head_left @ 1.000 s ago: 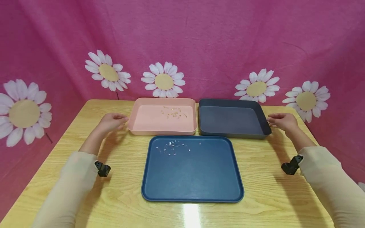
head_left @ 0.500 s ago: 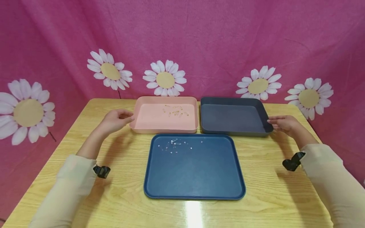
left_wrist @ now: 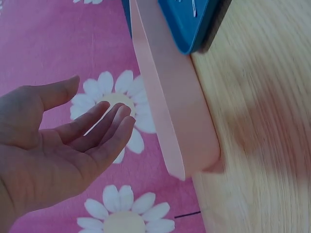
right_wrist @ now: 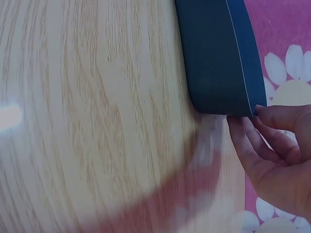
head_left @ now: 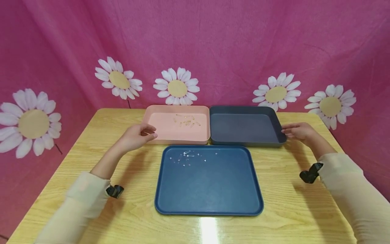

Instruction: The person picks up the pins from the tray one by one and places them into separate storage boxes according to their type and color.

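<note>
A pink tray [head_left: 161, 127] holding several gold safety pins [head_left: 187, 122] stands at the back left. My left hand [head_left: 137, 137] hovers by its near left corner, fingers spread loosely; a gap shows between it and the tray wall in the left wrist view. Right beside the pink tray, sides meeting, is a dark grey tray [head_left: 243, 127]. My right hand [right_wrist: 277, 153] pinches that tray's right end, the thumb at the rim and the fingertips against the outer wall. In front lies a blue tray [head_left: 210, 186] with silver safety pins [head_left: 189, 156] and several tiny shiny pieces [head_left: 183, 165].
The wooden table [head_left: 134, 210] carries all three trays. Behind it hangs a magenta cloth [head_left: 225, 51] with printed daisies. The blue tray sits close to the front walls of the two back trays.
My left hand has gone from the pink tray's left side rightward to its near left corner. The dark grey tray has slid left with my right hand, closing the gap to the pink tray.
</note>
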`<state>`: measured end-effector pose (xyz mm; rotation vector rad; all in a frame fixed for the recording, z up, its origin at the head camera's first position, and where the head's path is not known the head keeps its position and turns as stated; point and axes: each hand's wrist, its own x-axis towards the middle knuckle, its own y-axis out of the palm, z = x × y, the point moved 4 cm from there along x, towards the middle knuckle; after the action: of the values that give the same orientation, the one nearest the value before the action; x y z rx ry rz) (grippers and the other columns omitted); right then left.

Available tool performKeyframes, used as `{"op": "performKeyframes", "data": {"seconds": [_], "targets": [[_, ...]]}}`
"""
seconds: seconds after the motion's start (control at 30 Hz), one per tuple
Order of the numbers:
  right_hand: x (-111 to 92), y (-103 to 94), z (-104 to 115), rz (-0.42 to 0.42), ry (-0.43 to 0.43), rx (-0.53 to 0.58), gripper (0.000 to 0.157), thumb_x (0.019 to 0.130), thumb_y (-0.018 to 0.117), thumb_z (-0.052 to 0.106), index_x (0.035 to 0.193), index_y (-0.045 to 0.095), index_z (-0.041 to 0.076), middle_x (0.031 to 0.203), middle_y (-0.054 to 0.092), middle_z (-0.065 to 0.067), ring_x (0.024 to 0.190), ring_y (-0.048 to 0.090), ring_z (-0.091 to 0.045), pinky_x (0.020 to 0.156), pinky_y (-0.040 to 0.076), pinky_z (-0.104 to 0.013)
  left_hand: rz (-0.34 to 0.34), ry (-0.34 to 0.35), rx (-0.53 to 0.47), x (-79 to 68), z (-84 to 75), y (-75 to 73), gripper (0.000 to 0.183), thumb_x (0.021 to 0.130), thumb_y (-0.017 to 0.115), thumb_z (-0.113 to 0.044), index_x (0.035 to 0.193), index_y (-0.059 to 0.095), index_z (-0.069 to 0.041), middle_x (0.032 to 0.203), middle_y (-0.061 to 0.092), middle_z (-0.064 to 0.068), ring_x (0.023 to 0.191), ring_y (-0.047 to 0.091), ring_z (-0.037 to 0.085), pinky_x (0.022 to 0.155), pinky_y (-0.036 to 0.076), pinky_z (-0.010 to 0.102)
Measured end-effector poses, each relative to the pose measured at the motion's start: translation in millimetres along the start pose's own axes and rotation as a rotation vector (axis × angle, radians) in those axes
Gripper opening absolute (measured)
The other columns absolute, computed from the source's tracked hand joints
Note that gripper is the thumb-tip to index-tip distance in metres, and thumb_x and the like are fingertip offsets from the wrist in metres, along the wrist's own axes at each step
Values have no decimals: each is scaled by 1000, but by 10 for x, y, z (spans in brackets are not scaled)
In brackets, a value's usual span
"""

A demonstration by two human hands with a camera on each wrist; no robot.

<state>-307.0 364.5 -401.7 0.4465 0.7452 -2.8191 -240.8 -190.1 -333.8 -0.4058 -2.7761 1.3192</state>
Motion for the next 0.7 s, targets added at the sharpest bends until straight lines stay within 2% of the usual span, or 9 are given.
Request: {"op": "performKeyframes", "data": {"seconds": [0.2, 0.37, 0.57, 0.7], "targets": [[35, 109, 56, 24, 6, -33, 58, 97, 51, 11, 143, 27, -15, 78, 58, 30, 77, 56, 14, 76, 53, -11, 24, 31, -2, 23, -42, 141, 36, 96, 56, -18, 124, 57, 5, 118, 62, 23, 107, 59, 34, 92, 53, 44], [51, 160, 108, 19, 16, -40, 58, 97, 52, 13, 143, 29, -14, 80, 58, 28, 77, 56, 14, 76, 53, -11, 49, 60, 47, 53, -62, 297, 34, 94, 59, -19, 121, 60, 3, 116, 65, 20, 105, 61, 32, 93, 53, 43], [69, 199, 152, 21, 32, -43, 56, 98, 51, 13, 143, 31, -13, 83, 59, 26, 78, 56, 14, 78, 53, -11, 118, 93, 87, 37, -140, 486, 33, 92, 63, -19, 119, 63, 1, 115, 67, 17, 104, 62, 28, 91, 55, 40], [73, 219, 166, 17, 44, -29, 55, 98, 51, 12, 143, 31, -12, 83, 60, 24, 77, 56, 13, 78, 53, -11, 147, 146, 131, 31, -190, 599, 30, 90, 66, -13, 116, 64, 1, 112, 68, 17, 101, 64, 27, 89, 57, 39]]}}
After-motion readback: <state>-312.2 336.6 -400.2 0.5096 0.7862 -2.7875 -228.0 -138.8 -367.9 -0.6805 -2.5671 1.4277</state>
